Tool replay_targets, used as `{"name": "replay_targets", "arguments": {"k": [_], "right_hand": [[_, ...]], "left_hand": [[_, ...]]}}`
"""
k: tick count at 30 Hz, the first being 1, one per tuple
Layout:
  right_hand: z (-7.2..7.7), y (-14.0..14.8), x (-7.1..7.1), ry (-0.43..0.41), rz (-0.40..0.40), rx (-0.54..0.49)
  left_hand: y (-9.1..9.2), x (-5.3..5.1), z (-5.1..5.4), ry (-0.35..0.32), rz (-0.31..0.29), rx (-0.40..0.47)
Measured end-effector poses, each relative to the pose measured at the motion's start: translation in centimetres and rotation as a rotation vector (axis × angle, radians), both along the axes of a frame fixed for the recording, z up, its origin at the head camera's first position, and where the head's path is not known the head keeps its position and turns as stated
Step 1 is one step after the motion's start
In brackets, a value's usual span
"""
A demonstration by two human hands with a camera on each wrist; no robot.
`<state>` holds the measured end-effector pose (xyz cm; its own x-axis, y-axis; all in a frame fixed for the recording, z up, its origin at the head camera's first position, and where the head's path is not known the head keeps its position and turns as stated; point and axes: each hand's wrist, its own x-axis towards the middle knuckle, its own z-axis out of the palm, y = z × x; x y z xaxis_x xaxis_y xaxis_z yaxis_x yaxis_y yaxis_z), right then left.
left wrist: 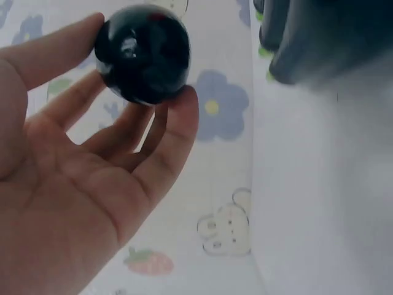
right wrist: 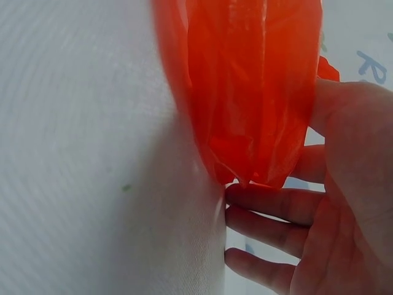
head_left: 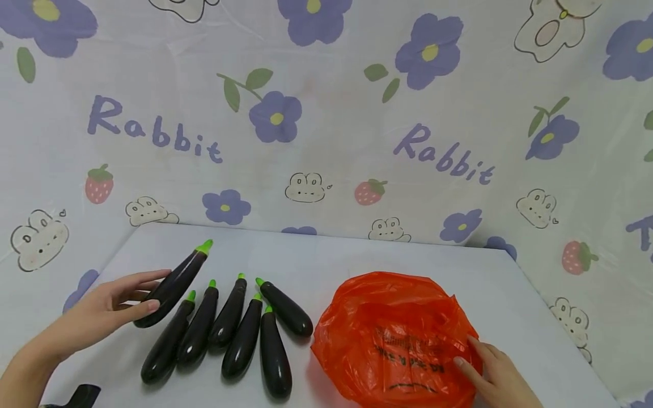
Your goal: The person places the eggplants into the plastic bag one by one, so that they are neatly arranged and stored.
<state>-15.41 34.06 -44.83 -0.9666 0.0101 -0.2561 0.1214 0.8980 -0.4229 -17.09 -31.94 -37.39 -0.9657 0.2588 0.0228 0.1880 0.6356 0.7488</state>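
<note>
Red bag (head_left: 393, 340), table edge (head_left: 347, 242) well behind, left hand (head_left: 102, 306) gripping eggplant (head_left: 176, 283)

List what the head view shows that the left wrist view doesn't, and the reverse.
Only the head view: the red bag, the right hand touching its side, and the green stem of the held eggplant.
Only the left wrist view: the creased palm of the left hand and that eggplant's rounded end, face-on.
Both: left hand, held eggplant, other eggplants, white tabletop, flowered backdrop.
</note>
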Motion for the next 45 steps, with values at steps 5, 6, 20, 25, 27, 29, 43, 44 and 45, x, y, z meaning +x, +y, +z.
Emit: {"name": "replay_targets", "arguments": {"k": [5,6,20,25,27,29,43,44,45], "right_hand": [[0.1,0.0,0.0,-0.005,0.003,-0.013],[0.1,0.0,0.0,-0.002,0.006,-0.011],[-0.1,0.2,0.2,-0.034,-0.023,-0.012],[-0.2,0.4,0.2,-0.034,-0.021,-0.028],[-0.2,0.4,0.2,-0.029,-0.012,-0.039],[-0.1,0.4,0.2,-0.023,-0.007,-0.044],[0.9,0.4,0.3,0.093,-0.013,-0.097],[1.0,0.5,0.3,0.100,-0.016,-0.098],[1.1,0.5,0.4,0.109,-0.019,-0.091]], "left_hand": [[1.8,0.2,0.1,-0.019,-0.017,0.064],[2.1,0.2,0.1,-0.020,-0.021,0.073],[5.8,1.2,-0.3,-0.046,0.020,0.162],[7.5,1.5,-0.5,-0.048,0.040,0.247],[8.3,1.6,-0.5,-0.051,0.051,0.281],[9.2,1.7,-0.3,-0.065,0.062,0.318],[15.2,2.0,1.0,-0.166,-0.017,0.464],[15.5,1.9,1.1,-0.162,-0.017,0.462],[15.8,1.8,1.2,-0.159,-0.017,0.460]]}}
